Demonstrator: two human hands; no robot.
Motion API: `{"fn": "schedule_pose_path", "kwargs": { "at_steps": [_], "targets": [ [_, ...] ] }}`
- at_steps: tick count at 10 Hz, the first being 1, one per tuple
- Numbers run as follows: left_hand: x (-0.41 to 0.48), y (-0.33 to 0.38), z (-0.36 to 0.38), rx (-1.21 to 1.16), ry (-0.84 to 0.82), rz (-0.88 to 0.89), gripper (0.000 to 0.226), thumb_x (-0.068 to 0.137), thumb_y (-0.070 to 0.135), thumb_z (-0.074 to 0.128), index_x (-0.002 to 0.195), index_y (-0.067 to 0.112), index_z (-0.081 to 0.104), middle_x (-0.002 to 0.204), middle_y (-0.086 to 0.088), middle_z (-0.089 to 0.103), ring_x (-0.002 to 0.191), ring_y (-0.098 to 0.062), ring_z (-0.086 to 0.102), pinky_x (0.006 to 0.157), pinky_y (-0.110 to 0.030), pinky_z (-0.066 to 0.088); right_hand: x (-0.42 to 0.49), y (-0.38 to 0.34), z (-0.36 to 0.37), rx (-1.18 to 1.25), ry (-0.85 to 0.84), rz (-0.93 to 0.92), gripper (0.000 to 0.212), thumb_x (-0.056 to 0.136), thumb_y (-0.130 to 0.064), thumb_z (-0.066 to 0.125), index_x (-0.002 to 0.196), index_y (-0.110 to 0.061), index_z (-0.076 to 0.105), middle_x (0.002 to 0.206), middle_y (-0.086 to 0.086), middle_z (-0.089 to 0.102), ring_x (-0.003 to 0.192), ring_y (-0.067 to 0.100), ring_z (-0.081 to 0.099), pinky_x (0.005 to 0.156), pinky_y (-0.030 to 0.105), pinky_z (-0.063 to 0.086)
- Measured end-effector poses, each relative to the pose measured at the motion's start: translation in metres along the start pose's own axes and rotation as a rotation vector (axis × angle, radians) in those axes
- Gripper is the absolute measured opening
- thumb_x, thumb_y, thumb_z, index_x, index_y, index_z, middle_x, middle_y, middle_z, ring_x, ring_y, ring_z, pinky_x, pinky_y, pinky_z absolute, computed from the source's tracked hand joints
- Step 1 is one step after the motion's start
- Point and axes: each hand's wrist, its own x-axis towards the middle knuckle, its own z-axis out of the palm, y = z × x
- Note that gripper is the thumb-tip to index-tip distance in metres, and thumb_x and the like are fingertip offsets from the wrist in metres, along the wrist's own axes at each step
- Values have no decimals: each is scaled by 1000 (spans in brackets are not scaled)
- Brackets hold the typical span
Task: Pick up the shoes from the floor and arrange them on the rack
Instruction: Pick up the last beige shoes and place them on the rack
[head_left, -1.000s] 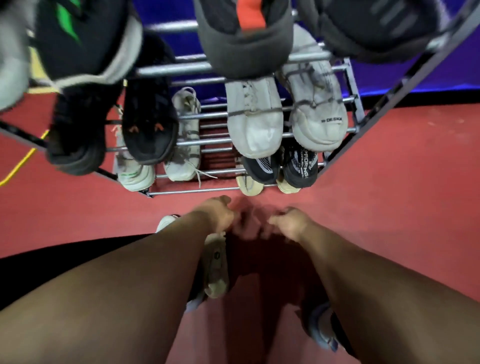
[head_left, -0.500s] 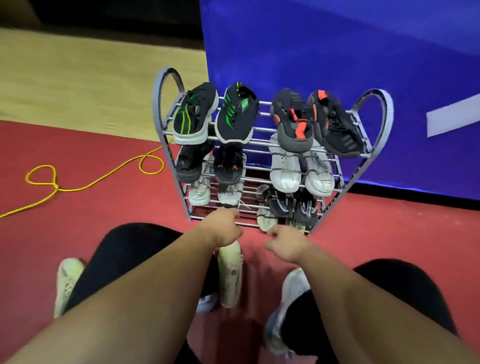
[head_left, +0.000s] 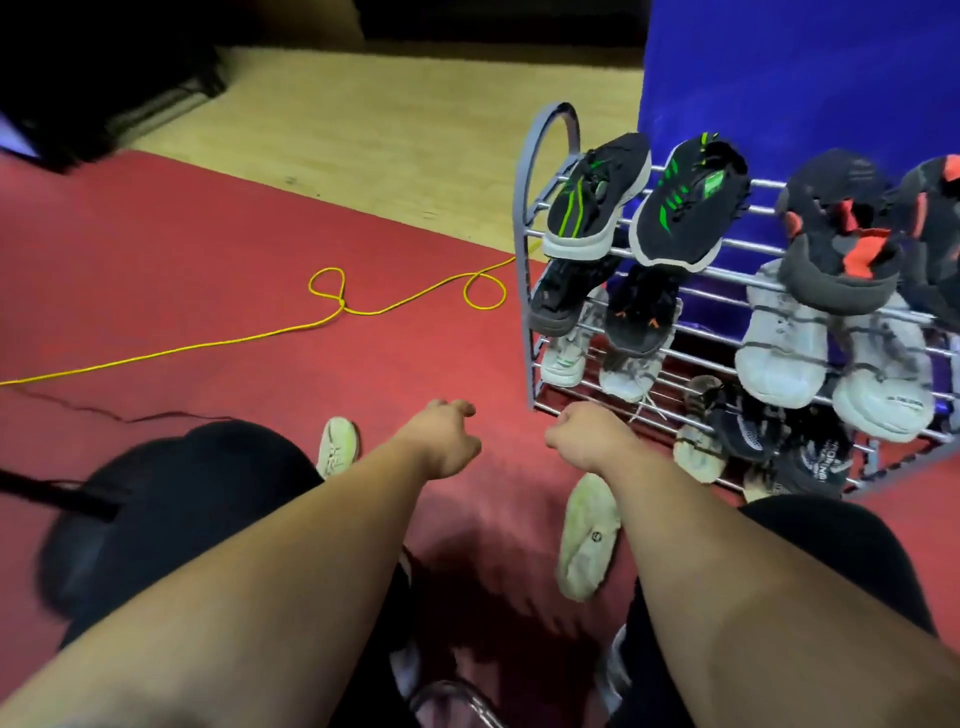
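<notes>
A grey metal shoe rack (head_left: 545, 156) stands at the right against a blue wall, its tiers filled with several black, white and grey shoes. One pale shoe (head_left: 589, 535) lies on the red floor under my right forearm. Another pale shoe (head_left: 337, 447) shows beside my left knee; I cannot tell whether it is worn. My left hand (head_left: 447, 441) reaches forward over the floor with fingers loosely curled and nothing in it. My right hand (head_left: 582, 439) is a closed fist near the rack's lowest front bar, also holding nothing.
A yellow cord (head_left: 332, 306) loops across the red floor to the left of the rack, and a thin dark cable (head_left: 104, 413) runs near my left knee. Wooden floor (head_left: 389, 130) lies beyond. My black-clad knees fill the lower corners.
The view has pulled back from the rack and swung left, so the rack now sits at the right. Both hands stay out in front, holding nothing.
</notes>
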Motion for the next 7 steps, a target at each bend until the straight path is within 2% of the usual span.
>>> {"fn": "schedule_pose_path", "kwargs": {
  "at_steps": [1,2,3,4,5,6,7],
  "targets": [
    [-3,-59,15,15,2,-169,60,93,33,52,151,22,39,149,-12,40,138,-33,36,113,-36,27,23,-36,33,-47,-97,-84,30,89,-25,61,65,-14,47,84,15,53,83,29,55,60,29,33],
    [0,-112,27,-30,-41,-290,65,90,33,56,151,21,39,153,-15,37,141,-32,36,115,-40,32,43,-67,75,-78,-227,-135,11,93,-23,58,83,-17,58,97,22,61,92,30,59,69,28,34],
    [10,-153,31,-112,-46,-379,65,86,31,58,148,19,42,151,-19,40,136,-34,43,109,-36,39,65,-87,118,-96,-340,-133,21,94,-18,56,74,-14,55,77,16,54,81,28,51,66,28,33],
    [23,-189,38,-234,-28,-461,64,84,32,59,146,21,45,147,-16,46,128,-33,50,102,-32,42,86,-98,156,-20,-390,-31,31,92,-18,59,63,-14,50,69,6,54,78,26,53,70,30,44],
    [36,-223,55,-388,-20,-562,62,86,30,59,146,20,45,143,-16,51,123,-34,55,97,-30,43,106,-100,188,113,-435,58,23,93,-21,63,71,-19,55,89,3,61,86,23,57,90,38,55],
    [54,-254,78,-558,-16,-694,56,88,26,60,142,12,49,136,-17,58,121,-35,57,96,-32,45,126,-91,216,126,-458,146,21,91,-19,65,73,-19,56,81,1,59,84,23,58,90,43,56],
    [77,-274,99,-757,34,-824,44,92,19,62,133,5,56,130,-18,61,118,-36,60,99,-38,51,146,-79,238,140,-440,227,20,90,-17,65,73,-16,55,79,9,59,82,32,63,83,46,57]
  ]
}}
